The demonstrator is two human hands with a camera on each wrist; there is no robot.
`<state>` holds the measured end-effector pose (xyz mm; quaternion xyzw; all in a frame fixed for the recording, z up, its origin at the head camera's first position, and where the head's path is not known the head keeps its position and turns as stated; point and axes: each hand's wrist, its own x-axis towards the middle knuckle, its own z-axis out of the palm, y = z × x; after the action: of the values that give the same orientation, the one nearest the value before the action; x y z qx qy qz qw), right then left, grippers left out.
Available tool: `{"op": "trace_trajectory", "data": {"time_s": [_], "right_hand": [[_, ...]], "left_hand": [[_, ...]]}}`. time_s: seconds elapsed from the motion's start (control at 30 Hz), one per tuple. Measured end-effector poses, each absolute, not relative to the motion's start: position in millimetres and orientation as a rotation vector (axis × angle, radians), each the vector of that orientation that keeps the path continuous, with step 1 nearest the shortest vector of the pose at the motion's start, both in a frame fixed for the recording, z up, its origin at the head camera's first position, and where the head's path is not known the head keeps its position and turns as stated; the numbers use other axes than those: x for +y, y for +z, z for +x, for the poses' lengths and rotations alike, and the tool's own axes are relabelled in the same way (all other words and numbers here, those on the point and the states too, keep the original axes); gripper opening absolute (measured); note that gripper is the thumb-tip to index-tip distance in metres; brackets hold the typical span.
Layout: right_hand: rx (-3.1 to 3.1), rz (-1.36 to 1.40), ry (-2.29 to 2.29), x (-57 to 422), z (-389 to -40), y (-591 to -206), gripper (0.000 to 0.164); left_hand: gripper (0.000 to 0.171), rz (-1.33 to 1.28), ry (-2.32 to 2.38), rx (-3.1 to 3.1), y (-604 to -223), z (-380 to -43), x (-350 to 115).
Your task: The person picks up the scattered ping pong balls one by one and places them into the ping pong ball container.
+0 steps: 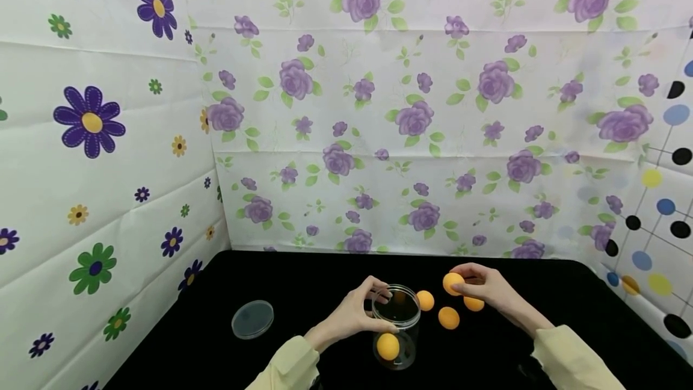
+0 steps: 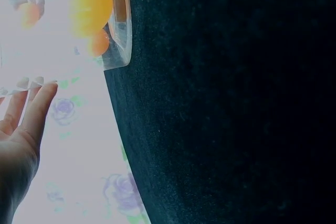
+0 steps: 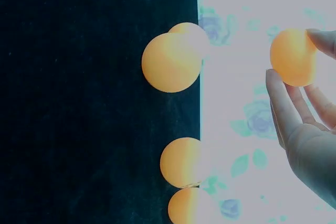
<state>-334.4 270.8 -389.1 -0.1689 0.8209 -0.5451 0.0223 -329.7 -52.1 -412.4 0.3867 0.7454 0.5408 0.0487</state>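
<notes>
A clear plastic jar point(image 1: 410, 337) stands upright with its mouth uncovered. My left hand point(image 1: 354, 310) grips it near the rim, thumb on the near side and fingers on the far side. Low in the jar an orange ping-pong ball point(image 1: 387, 346) shows through the wall; the left wrist view shows the jar point(image 2: 126, 40) with a ball point(image 2: 92, 6) too. To the right of the jar, my right hand point(image 1: 489, 290) pinches another ping-pong ball point(image 1: 453, 283) between thumb and fingers, raised off the table in the right wrist view, where the held ball point(image 3: 293, 57) appears clearly.
Loose orange balls lie right of the jar: one ball point(image 1: 426, 301) close behind it, one ball point(image 1: 449, 318) nearer, and one ball point(image 1: 474, 304) partly under the right hand. A clear round lid point(image 1: 252, 320) lies to the left on the black table point(image 1: 189, 348). Flowered sheets point(image 1: 379, 185) enclose the table.
</notes>
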Motion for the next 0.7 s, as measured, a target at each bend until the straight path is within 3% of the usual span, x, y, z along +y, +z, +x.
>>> {"op": "trace_trajectory", "data": {"time_s": [0.7], "right_hand": [[2.520,-0.599,-1.709,251.8,-332.2,-376.3,0.041]], "left_hand": [[0.056,1.168,1.644,2.284,-413.0,-329.9,-51.8]]}}
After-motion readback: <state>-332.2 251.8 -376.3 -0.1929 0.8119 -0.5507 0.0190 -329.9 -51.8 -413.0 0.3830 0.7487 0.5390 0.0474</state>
